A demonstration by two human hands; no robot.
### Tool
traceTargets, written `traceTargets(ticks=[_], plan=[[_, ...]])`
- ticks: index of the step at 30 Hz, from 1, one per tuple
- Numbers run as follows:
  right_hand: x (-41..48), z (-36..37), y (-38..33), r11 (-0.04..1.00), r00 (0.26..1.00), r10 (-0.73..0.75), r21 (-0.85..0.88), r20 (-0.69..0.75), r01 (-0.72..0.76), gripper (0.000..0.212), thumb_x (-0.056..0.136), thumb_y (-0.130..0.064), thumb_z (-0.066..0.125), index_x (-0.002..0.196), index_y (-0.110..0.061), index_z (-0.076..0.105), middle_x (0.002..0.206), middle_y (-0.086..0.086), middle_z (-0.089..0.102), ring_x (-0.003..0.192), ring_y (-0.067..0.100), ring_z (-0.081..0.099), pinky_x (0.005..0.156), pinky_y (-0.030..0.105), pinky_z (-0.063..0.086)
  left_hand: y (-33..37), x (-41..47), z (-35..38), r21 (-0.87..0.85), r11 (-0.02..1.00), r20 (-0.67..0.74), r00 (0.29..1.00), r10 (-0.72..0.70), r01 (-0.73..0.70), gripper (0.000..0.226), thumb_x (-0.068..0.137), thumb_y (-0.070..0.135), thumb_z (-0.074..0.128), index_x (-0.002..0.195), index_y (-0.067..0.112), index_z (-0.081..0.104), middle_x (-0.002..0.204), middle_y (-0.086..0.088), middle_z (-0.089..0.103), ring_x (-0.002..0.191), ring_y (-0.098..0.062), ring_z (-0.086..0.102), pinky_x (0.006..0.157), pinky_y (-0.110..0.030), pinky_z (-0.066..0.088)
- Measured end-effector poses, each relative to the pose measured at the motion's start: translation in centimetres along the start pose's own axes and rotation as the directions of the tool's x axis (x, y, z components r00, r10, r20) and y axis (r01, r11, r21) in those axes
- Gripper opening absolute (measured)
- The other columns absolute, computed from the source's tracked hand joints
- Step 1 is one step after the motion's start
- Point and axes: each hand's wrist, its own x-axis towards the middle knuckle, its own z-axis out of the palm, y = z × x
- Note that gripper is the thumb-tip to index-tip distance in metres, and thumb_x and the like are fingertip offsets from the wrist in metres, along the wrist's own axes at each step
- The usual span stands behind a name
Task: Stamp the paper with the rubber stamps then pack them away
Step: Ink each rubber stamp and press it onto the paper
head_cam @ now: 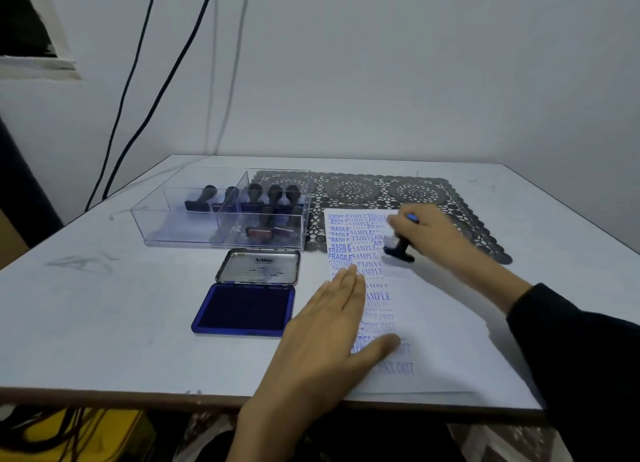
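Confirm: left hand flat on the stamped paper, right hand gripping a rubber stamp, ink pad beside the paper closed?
No: the head view shows the ink pad open, lid tipped back. Left hand flat on the paper and right hand gripping the rubber stamp are right.

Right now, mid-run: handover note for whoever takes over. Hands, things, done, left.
Left hand: flat, pressing the paper's left edge.
Right hand: grips a rubber stamp low over the paper; blur hides whether it touches.
Ink pad: open, lid up, left of the paper.
Clear box: behind the pad, with the other stamps in its compartments.
Done: many blue prints (FRAGILE, SAMPLE) fill the paper's left part.
Left: finish stamping, return the held stamp to the box, probably close the pad.
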Motion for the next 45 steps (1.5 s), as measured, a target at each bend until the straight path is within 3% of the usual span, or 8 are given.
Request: traceTargets(ticks=[4,12,18,27,31,35,41,45], plan=[[0.8,-1.7,-2.1,0.947,0.996,0.070,0.318,-0.046,-0.052,0.035,0.094,-0.016,0.053,0.060,-0.013,0.046,0.044,0.000,0.036,0.033,0.008,0.023,0.037,0.014,0.017,-1.0,-1.2,-0.9,0.005,1.000,-0.138,0.990,-0.004,0.005,0.081,0.084,0.073,0.025,0.151,0.037,-0.003,0.153,0.026,-0.016,0.132,0.018,-0.022,0.100,0.000,-0.017],[0.2,0.1,-7.9,0.915,0.995,-0.070,0.401,0.075,0.034,0.035,0.095,-0.017,0.053,0.061,-0.014,0.047,0.053,0.005,0.048,0.035,0.007,0.025,0.037,0.013,0.018,-7.1,-4.5,-4.8,-0.083,0.951,-0.245,0.919,-0.309,0.298,0.113,0.051,0.094,0.037,0.149,0.046,0.005,0.152,0.034,-0.004,0.137,0.016,-0.002,0.109,-0.016,0.011],[-0.5,5.5,-10.9,0.951,0.952,-0.240,0.241,0.191,0.192,0.032,0.095,-0.023,0.054,0.064,-0.014,0.049,0.056,0.000,0.048,0.040,0.004,0.038,0.044,0.016,0.032,-8.2,-5.3,-5.8,-0.171,0.922,-0.155,0.914,-0.374,0.348,0.104,0.044,0.096,0.050,0.132,0.068,0.003,0.152,0.030,0.014,0.139,0.001,0.024,0.112,-0.034,0.032],[-2.9,13.8,-11.8,0.874,0.901,-0.389,-0.232,0.191,0.427,0.030,0.096,-0.037,0.043,0.069,-0.023,0.040,0.068,0.001,0.047,0.069,0.033,0.051,0.057,0.034,0.030,-8.2,-5.0,-5.7,-0.174,0.935,-0.170,0.926,-0.337,0.308,0.087,0.049,0.084,0.063,0.120,0.069,0.016,0.110,0.041,0.047,0.101,0.014,0.050,0.070,-0.016,0.043],[-3.5,14.6,-11.4,0.807,0.863,-0.490,-0.311,0.121,0.502,0.023,0.098,-0.034,0.039,0.088,-0.016,0.050,0.066,0.006,0.049,0.060,0.033,0.043,0.053,0.035,0.026,-8.2,-4.9,-5.5,-0.172,0.923,-0.164,0.914,-0.372,0.345,0.089,0.049,0.083,0.065,0.124,0.060,0.024,0.125,0.032,0.050,0.101,0.009,0.053,0.067,-0.016,0.040],[-4.7,14.9,-10.8,0.740,0.808,-0.589,-0.390,0.019,0.548,0.016,0.089,-0.025,0.056,0.078,-0.015,0.051,0.049,0.002,0.051,0.041,0.028,0.035,0.044,0.026,0.022,-8.6,-4.9,-5.0,-0.159,0.914,-0.184,0.898,-0.400,0.374,0.094,0.046,0.084,0.063,0.128,0.051,0.031,0.128,0.027,0.052,0.104,0.002,0.055,0.067,-0.015,0.039],[-4.9,14.9,-10.3,0.735,0.794,-0.607,-0.388,-0.011,0.556,0.015,0.091,-0.026,0.055,0.081,-0.015,0.050,0.050,0.000,0.052,0.042,0.028,0.040,0.046,0.026,0.024,-8.6,-5.0,-5.0,-0.171,0.915,-0.169,0.905,-0.392,0.364,0.087,0.049,0.081,0.065,0.125,0.053,0.033,0.132,0.024,0.051,0.103,0.004,0.054,0.067,-0.015,0.039],[-3.8,14.0,-10.5,0.874,0.885,-0.437,-0.157,0.162,0.461,0.022,0.096,-0.036,0.046,0.081,-0.020,0.049,0.069,0.002,0.059,0.066,0.028,0.050,0.057,0.037,0.039,-8.0,-5.0,-5.5,-0.203,0.927,-0.170,0.921,-0.350,0.315,0.089,0.048,0.083,0.064,0.124,0.065,0.021,0.126,0.034,0.047,0.105,0.005,0.052,0.070,-0.018,0.042]])
